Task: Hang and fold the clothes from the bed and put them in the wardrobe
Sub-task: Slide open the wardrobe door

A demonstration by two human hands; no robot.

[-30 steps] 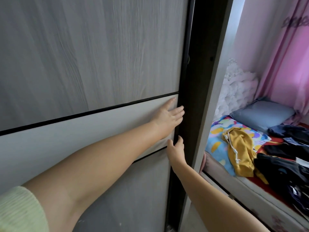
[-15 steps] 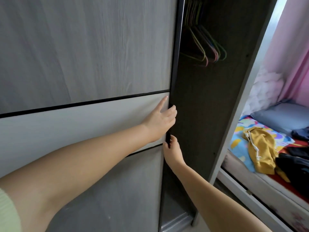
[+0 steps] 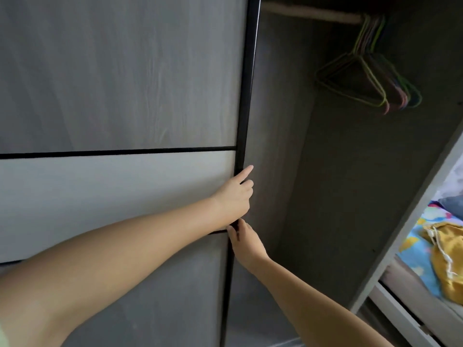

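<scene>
The sliding wardrobe door (image 3: 120,96) fills the left half of the view: grey wood-grain panels above and below, one pale band across the middle, black dividing strips and a black edge frame. No brand, label or writing is legible anywhere.

Right of the door edge, the open wardrobe (image 3: 338,184) shows a dark interior. A pale hanging rail (image 3: 310,13) crosses its top. A bunch of empty wire hangers (image 3: 375,81), green, pink and blue, hangs at the rail's right end.

The bed (image 3: 423,304) is visible at the far right edge, past the wardrobe's pale side panel. A colourful patterned sheet (image 3: 416,254) covers it. A yellow drawstring garment (image 3: 448,261) lies on the sheet, well apart from the wardrobe interior.

The left hand (image 3: 234,196) rests against the door's black edge at the pale band: index finger extended upward, remaining fingers curled around the edge frame. The right hand (image 3: 246,242) sits just below, touching the left hand, and its fingers pinch the same edge frame.
</scene>
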